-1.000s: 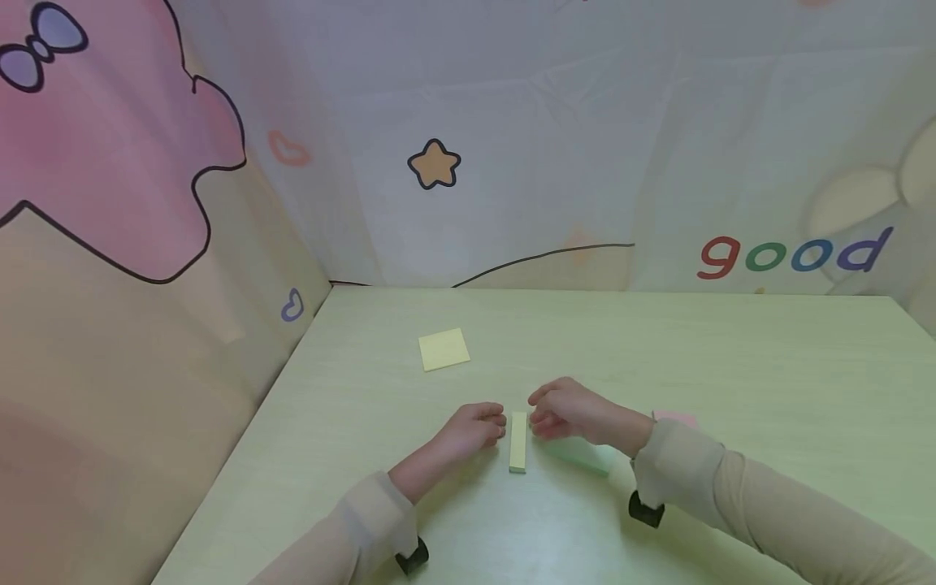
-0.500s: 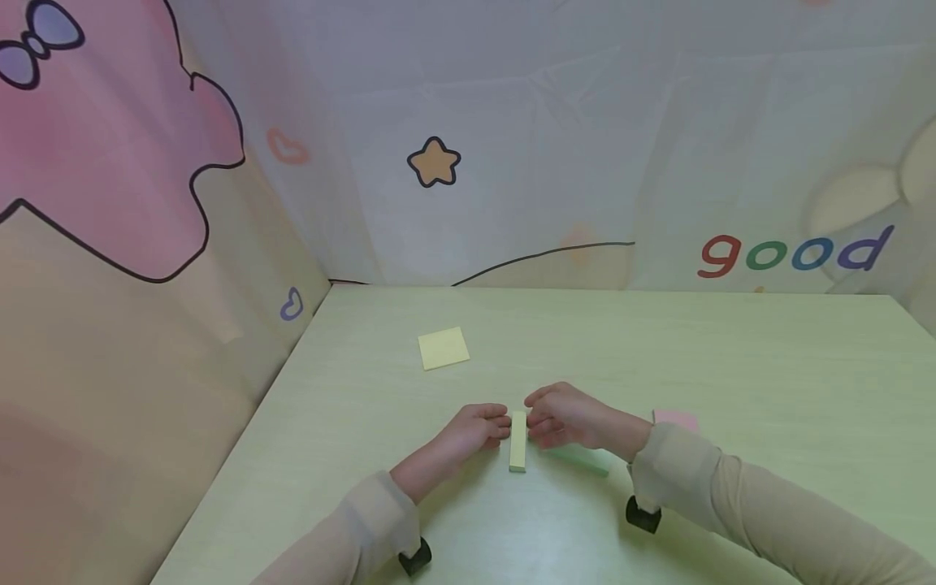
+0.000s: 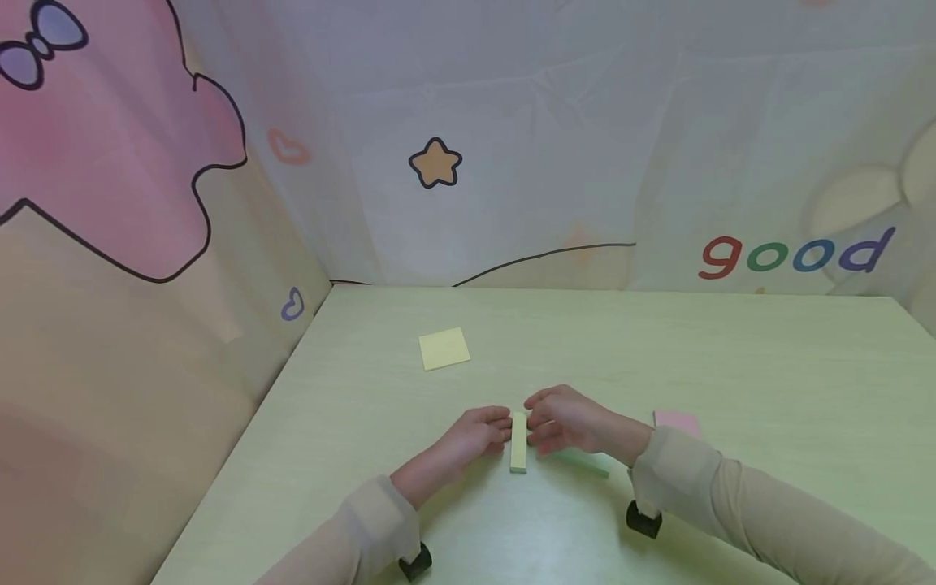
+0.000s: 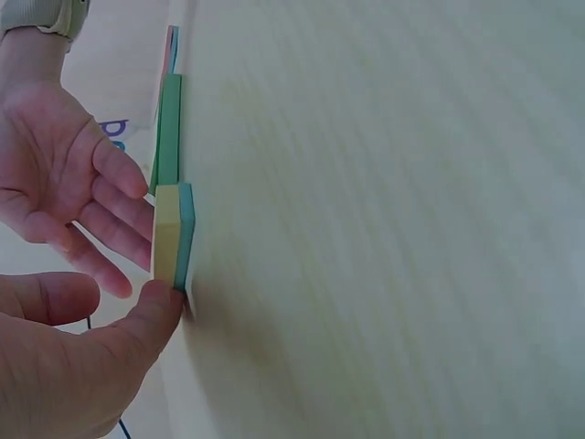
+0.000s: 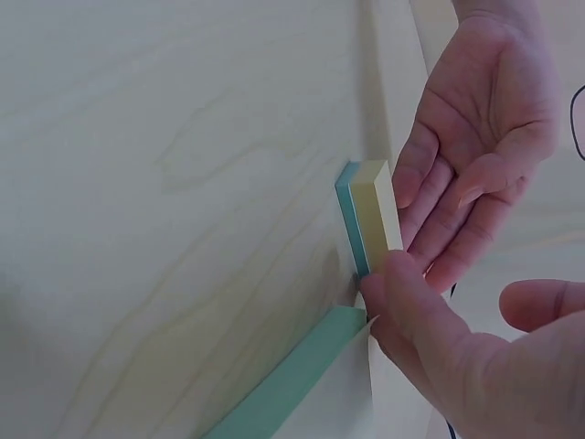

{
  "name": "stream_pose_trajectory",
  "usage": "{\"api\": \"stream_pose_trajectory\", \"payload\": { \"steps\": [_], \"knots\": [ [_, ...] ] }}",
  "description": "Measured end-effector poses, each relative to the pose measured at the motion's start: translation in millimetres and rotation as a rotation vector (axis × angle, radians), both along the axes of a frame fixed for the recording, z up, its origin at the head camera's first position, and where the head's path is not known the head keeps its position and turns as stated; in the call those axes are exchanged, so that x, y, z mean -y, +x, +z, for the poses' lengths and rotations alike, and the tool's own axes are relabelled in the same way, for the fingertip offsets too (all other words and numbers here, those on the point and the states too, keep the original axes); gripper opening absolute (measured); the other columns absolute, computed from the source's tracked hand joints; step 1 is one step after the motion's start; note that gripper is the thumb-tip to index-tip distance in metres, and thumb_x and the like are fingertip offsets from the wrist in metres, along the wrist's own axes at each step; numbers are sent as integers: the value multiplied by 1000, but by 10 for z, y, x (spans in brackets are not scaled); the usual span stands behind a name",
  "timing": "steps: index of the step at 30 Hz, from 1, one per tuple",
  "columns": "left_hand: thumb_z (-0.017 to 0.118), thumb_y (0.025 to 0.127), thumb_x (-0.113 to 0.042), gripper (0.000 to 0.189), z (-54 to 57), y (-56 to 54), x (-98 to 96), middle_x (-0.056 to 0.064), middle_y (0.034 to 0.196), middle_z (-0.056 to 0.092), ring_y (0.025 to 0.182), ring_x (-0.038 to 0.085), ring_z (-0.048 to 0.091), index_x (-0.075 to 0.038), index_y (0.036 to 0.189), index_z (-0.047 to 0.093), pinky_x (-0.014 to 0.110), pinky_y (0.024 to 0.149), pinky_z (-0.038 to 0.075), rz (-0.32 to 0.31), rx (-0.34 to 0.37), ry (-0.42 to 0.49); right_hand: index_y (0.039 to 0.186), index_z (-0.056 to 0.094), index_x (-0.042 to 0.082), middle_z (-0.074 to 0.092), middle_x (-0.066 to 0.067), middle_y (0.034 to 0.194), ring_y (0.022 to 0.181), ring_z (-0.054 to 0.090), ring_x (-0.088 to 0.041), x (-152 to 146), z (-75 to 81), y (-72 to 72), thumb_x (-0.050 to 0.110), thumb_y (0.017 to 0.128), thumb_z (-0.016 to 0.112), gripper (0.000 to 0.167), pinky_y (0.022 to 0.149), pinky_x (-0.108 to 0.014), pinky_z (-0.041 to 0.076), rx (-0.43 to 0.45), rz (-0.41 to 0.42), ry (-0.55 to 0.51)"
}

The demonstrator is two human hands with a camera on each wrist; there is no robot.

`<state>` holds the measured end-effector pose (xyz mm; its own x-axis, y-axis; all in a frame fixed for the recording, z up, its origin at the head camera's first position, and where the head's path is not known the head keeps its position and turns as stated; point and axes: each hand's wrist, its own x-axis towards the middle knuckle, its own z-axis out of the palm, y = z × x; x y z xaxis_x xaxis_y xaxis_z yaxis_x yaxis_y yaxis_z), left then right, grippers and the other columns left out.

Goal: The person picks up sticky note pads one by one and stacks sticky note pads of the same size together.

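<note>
A narrow pale-yellow block with a teal underside (image 3: 518,443), perhaps a stack of sticky notes, lies lengthwise on the table between both hands. My left hand (image 3: 471,435) is at its left side, and in the left wrist view a fingertip (image 4: 163,297) touches the block. From the other side my right hand (image 3: 566,418) meets it, its fingertips (image 5: 398,270) against the block in the right wrist view. The fingers of both hands are extended or loosely bent, not wrapped around it. A green strip (image 3: 582,464) lies partly hidden below my right hand.
A pale-yellow square of paper (image 3: 444,349) lies farther back on the table (image 3: 731,349). To the right, a pink piece (image 3: 677,422) is partly covered by my right sleeve. A printed curtain (image 3: 541,146) hangs behind the table's far edge.
My left hand has shifted slightly right and my right hand slightly toward me, narrowing the gaps to the yellow block. The block stays in nearly the same place.
</note>
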<state>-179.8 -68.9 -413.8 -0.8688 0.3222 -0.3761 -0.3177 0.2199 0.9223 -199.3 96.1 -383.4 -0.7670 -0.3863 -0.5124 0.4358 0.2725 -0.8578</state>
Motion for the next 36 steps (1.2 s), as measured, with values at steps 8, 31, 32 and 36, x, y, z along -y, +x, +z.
{"api": "stream_pose_trajectory", "payload": {
  "steps": [8, 31, 32, 36],
  "knots": [
    [43, 79, 5, 52, 71, 179, 34, 23, 131, 42, 120, 33, 43, 9, 129, 35, 42, 93, 41, -39, -10, -36, 125, 31, -7, 43, -23, 116, 68, 56, -16, -25, -1, 142, 3, 82, 42, 46, 58, -28, 51, 21, 1, -59],
    [44, 84, 0, 47, 128, 372, 34, 26, 129, 43, 119, 35, 43, 12, 129, 34, 44, 92, 41, -97, 2, -29, 128, 28, -3, 40, -27, 123, 95, 55, -30, -34, 10, 348, 4, 81, 43, 49, 67, -41, 51, 66, -17, -102],
    [44, 84, 0, 47, 125, 374, 34, 26, 129, 43, 119, 35, 43, 12, 128, 34, 45, 92, 41, -96, 2, -25, 128, 28, -3, 41, -26, 122, 95, 55, -30, -36, 12, 349, 4, 81, 43, 49, 66, -41, 51, 68, -15, -102],
    [45, 83, 0, 47, 120, 385, 33, 26, 129, 43, 119, 35, 43, 12, 128, 35, 44, 92, 42, -97, 0, -19, 127, 28, -3, 39, -27, 123, 98, 55, -31, -44, 14, 353, 4, 81, 44, 49, 66, -40, 51, 71, -8, -101]
  ]
}}
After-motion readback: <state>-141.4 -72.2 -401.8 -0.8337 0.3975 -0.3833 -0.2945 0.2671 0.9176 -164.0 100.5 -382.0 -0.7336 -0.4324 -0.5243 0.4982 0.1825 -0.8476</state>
